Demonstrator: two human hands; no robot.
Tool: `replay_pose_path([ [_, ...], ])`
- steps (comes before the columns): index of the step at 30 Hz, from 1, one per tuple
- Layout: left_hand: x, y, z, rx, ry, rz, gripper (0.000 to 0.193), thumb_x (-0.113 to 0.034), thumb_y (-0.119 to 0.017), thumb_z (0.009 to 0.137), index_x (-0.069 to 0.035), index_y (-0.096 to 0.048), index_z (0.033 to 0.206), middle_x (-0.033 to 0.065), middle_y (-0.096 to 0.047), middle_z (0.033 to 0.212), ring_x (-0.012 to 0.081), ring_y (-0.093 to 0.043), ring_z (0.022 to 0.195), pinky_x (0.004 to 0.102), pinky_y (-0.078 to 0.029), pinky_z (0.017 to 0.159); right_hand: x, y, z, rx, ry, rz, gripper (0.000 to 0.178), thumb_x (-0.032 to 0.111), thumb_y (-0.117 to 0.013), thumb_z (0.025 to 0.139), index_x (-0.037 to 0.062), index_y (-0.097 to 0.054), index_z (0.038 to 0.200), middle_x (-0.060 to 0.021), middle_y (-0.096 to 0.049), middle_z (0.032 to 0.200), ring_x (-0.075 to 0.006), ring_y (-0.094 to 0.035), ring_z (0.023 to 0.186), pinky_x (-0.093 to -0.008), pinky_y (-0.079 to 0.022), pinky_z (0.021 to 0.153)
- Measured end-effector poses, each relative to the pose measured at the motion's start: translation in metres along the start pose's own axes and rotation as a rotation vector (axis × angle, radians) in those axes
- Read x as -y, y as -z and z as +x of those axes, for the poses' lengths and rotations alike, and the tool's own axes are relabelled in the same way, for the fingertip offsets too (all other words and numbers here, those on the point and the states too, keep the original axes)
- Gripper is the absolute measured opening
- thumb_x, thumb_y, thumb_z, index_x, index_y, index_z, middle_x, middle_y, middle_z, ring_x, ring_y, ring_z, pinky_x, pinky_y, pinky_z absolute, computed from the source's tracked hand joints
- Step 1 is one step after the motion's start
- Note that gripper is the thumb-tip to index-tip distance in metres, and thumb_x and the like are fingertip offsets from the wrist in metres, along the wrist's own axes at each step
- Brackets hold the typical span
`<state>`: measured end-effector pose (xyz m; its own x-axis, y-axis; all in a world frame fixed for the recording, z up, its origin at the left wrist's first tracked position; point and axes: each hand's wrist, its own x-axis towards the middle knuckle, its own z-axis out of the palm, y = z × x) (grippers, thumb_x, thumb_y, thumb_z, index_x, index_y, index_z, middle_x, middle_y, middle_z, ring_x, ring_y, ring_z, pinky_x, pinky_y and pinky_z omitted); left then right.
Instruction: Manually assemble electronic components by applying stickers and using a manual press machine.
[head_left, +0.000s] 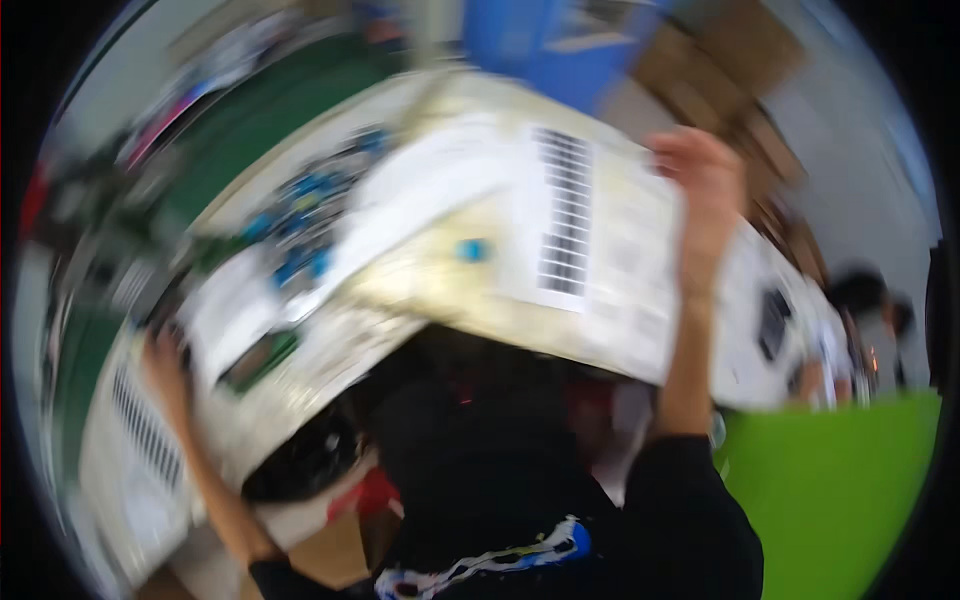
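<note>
Motion blurs the whole view. My right hand [705, 170] is raised over the right part of the pale table [420, 275], its fingers bent to the left and smeared. Close by lies a white sheet with rows of black rectangles [565, 215]. Far to the left, my left hand [168, 365] is by a dark object at the table's edge; whether it holds anything is unclear. A small blue piece [472, 250] sits alone mid-table. Between the hands is a pile of small blue and grey parts [305, 215], next to a long white sheet [430, 185].
A second sheet with dark rectangles [145, 430] lies at the left. Beyond the table are a blue bin-like object [520, 40] and stacked cardboard boxes [745, 50]. A bright green surface [830, 490] stands at the lower right. Another person [865, 295] is at the far right.
</note>
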<state>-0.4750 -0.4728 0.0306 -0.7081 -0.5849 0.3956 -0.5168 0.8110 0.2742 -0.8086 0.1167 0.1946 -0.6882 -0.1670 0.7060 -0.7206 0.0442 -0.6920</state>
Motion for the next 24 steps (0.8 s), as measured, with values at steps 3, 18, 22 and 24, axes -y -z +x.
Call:
replay_pose_path([
  [3, 0.03, 0.016, 0.011, -0.065, 0.275, -0.49, 0.045, -0.032, -0.05, 0.102, 0.0, -0.054, 0.134, 0.0155, -0.062, 0.125, 0.0242, -0.061, 0.11, 0.0356, -0.05, 0.09, -0.017, 0.047, -0.044, -0.079, -0.261, -0.258, 0.027, 0.021, -0.062, 0.095, 0.0058, -0.06, 0.117, -0.0059, -0.067, 0.105, -0.0154, -0.06, 0.096, -0.0304, -0.046, 0.086],
  [18, -0.182, 0.115, -0.01, -0.769, -0.557, 0.186, 0.03, -0.018, -0.045, 0.103, 0.007, -0.06, 0.114, 0.0237, -0.061, 0.118, 0.0339, -0.061, 0.107, 0.0415, -0.052, 0.088, -0.12, 0.417, -0.203, -0.216, -1.159, -1.443, 0.092, 0.078, -0.065, 0.066, 0.0165, -0.058, 0.133, -0.0266, -0.049, 0.132, -0.0461, -0.047, 0.124, -0.0545, -0.04, 0.102],
  [22, -0.307, 0.051, -0.047, -0.517, -0.577, -0.315, 0.026, -0.015, -0.046, 0.098, 0.004, -0.058, 0.111, 0.0265, -0.053, 0.123, 0.0378, -0.054, 0.111, 0.0473, -0.042, 0.097, -0.097, 0.376, -0.19, -0.376, -0.989, -1.604, 0.079, 0.072, -0.067, 0.071, 0.0101, -0.067, 0.12, -0.0298, -0.055, 0.12, -0.0457, -0.057, 0.109, -0.0518, -0.047, 0.093],
  [24, -0.351, 0.032, -0.073, -0.326, -0.57, -0.538, 0.029, -0.018, -0.06, 0.085, -0.001, -0.06, 0.109, 0.0235, -0.054, 0.117, 0.0344, -0.055, 0.106, 0.0459, -0.043, 0.094, -0.093, 0.329, -0.172, -0.296, -0.84, -1.549, 0.074, 0.066, -0.069, 0.073, 0.0065, -0.067, 0.118, -0.0307, -0.054, 0.12, -0.0457, -0.055, 0.11, -0.0505, -0.044, 0.096],
])
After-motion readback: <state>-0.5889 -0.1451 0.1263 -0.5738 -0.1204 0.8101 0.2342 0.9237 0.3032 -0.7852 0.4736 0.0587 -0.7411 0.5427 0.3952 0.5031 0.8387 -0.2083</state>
